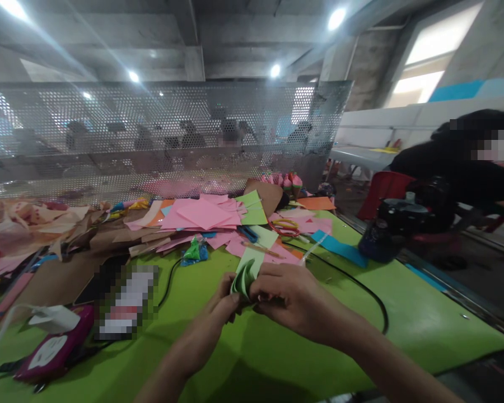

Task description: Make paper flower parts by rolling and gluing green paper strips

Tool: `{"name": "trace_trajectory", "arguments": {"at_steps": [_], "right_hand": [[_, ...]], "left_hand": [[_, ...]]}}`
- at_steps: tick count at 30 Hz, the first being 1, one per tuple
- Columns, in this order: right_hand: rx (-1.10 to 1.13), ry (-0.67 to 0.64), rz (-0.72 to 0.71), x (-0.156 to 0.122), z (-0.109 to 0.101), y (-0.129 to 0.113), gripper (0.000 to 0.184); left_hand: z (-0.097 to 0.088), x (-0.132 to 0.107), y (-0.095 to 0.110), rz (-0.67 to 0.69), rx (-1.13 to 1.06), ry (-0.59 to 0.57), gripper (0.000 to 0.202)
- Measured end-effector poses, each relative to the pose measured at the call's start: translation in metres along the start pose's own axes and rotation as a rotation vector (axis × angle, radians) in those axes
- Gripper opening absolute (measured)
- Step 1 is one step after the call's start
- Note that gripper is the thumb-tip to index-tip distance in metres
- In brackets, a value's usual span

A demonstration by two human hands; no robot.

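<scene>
The green paper (244, 278) is up between the two hands, just above the near middle of the table (319, 366). It is bent into curved layers with gaps open between them, so the shaping looks partly done: the curl is in, but the layers do not lie closed together. Whether anything fixes them at the base cannot be told, as fingers cover it.

The left hand (225, 302) pinches the paper's near left side, thumb in front and fingers curled behind. The right hand (289, 294) is bunched, its thumb and fingertips drawn together at the paper's right edge; the exact contact is partly hidden.

Just beyond lies a pale green sheet (264, 239), with a blue strip (340, 248) to the right and a bagged green piece (194, 250) to the left. Farther back, a stack of flat pink sheets (204, 214) appears unworked, while rolled pink pieces (294, 183) near the screen (163, 140) look shaped. A cable (385, 320) curves past the right hand.
</scene>
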State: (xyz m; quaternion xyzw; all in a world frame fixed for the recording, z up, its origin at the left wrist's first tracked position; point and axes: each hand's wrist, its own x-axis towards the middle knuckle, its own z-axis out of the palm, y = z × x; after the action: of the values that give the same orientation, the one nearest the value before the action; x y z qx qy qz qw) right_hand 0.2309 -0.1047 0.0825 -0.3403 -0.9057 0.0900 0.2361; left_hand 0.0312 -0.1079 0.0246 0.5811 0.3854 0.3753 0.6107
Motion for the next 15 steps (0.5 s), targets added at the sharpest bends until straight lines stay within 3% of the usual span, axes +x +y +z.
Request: {"name": "trace_trajectory", "arguments": {"at_steps": [15], "right_hand": [[-0.019,-0.018,0.002,-0.0037,0.0022,0.0019,0.010]], "left_hand": [[0.0021,-0.0024,0.0020,0.034,0.027,-0.024,0.029]]}}
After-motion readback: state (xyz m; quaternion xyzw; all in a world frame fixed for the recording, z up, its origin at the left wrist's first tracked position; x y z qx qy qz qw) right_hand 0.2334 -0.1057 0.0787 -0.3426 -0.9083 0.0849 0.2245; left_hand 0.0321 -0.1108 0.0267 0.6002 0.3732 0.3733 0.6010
